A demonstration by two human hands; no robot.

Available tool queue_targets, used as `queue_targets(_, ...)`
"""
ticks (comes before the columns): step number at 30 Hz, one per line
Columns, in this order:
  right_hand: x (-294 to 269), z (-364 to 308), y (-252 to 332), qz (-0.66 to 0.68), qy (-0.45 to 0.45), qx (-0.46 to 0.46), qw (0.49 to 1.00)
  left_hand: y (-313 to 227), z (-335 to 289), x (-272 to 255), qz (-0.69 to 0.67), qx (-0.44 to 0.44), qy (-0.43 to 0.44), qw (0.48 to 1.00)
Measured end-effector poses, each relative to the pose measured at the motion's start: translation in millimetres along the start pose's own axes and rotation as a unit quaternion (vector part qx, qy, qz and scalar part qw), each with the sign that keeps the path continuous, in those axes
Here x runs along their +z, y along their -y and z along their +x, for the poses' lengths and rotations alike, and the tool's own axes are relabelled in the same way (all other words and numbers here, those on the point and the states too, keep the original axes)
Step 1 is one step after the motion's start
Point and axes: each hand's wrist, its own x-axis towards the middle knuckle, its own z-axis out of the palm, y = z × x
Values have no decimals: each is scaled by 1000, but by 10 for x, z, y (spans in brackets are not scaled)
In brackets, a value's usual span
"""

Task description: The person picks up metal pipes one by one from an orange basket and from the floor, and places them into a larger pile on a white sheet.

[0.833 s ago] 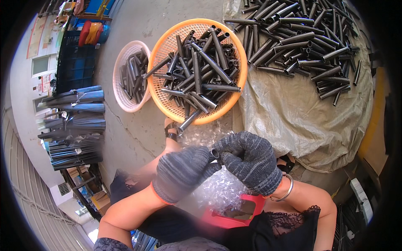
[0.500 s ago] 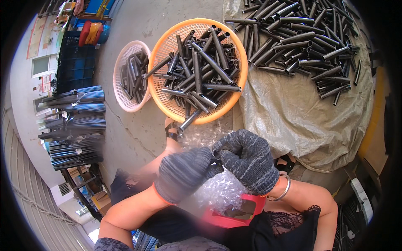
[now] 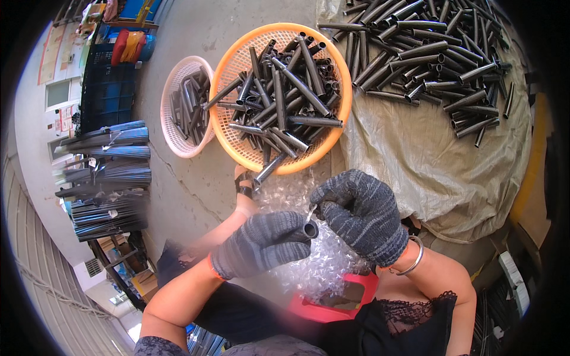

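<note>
My left hand, in a grey knit glove, is closed around a short dark tube, whose round open end pokes out past the fingers. Just above and to the right, my gloved right hand pinches a small clear plastic strip close to that end. I cannot tell whether the strip touches the tube. Below both hands lies a heap of small clear plastic pieces, with a pinkish-red plastic frame beneath it near my lap.
An orange basket full of dark tubes stands ahead, with a smaller pink basket of tubes to its left. More tubes are piled on a tan sheet at the right. Bundles of long rods lie far left.
My hands were pressed together at the tube's end. The right hand has pulled slightly away to the right, and the tube's open end and the clear strip now show between them.
</note>
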Motion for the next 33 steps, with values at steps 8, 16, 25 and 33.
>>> queue_targets(8, -303, 139, 223, 233, -36, -4, 972, -119, 55, 1, -115, -149, 6, 982)
queue_targets(16, -1043, 269, -666, -11, -48, 118, 992, -74, 96, -56, -263, -163, -107, 945)
queue_targets(25, -1647, 548, -1205, -473, -82, 14, 877, 149, 8, -476, -358, 34, -435, 825)
queue_targets(33, -1817, 1219, -1553, -677, -64, 12, 733, 130, 22, -375, 211, 54, -293, 931)
